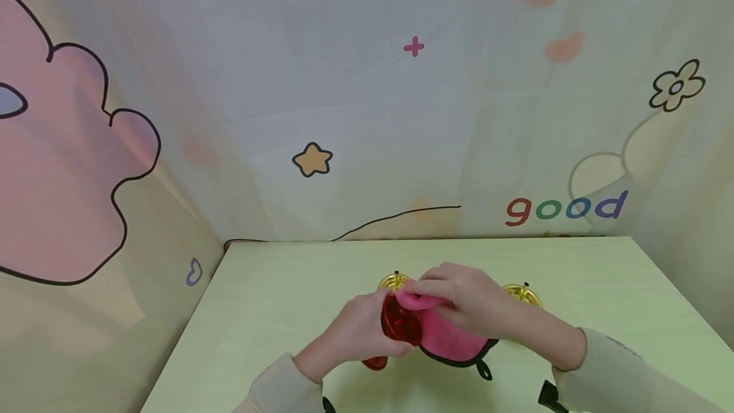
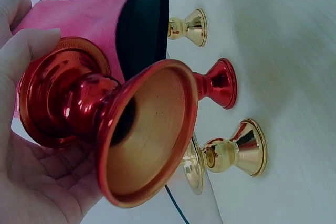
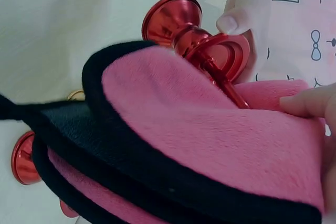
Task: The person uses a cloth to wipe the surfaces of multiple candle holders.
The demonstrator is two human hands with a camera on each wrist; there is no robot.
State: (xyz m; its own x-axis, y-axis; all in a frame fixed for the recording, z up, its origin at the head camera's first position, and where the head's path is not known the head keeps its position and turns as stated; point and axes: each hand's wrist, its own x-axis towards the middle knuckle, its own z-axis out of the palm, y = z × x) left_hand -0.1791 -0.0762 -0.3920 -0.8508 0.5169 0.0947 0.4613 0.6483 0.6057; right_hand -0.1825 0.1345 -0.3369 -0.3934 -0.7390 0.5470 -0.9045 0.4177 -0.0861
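Note:
My left hand (image 1: pixel 358 330) grips a shiny red candle holder (image 1: pixel 401 320) by its dish end. In the left wrist view its flared, hollow base (image 2: pixel 152 135) faces the camera, thumb on the dish rim. A thin spike (image 3: pixel 223 82) rises from the dish in the right wrist view. My right hand (image 1: pixel 470 301) pinches a folded pink cloth (image 1: pixel 453 336) with black edging and a small hanging loop (image 1: pixel 484 369). Part of the cloth lies against the dish side of the holder, around the spike's tip.
Gold candle holders (image 1: pixel 394 280) (image 1: pixel 523 294) stand on the pale table (image 1: pixel 275 285) behind the hands. Another red candle holder (image 2: pixel 224 83) stands between them in the left wrist view. A printed curtain (image 1: pixel 367 94) hangs behind the table.

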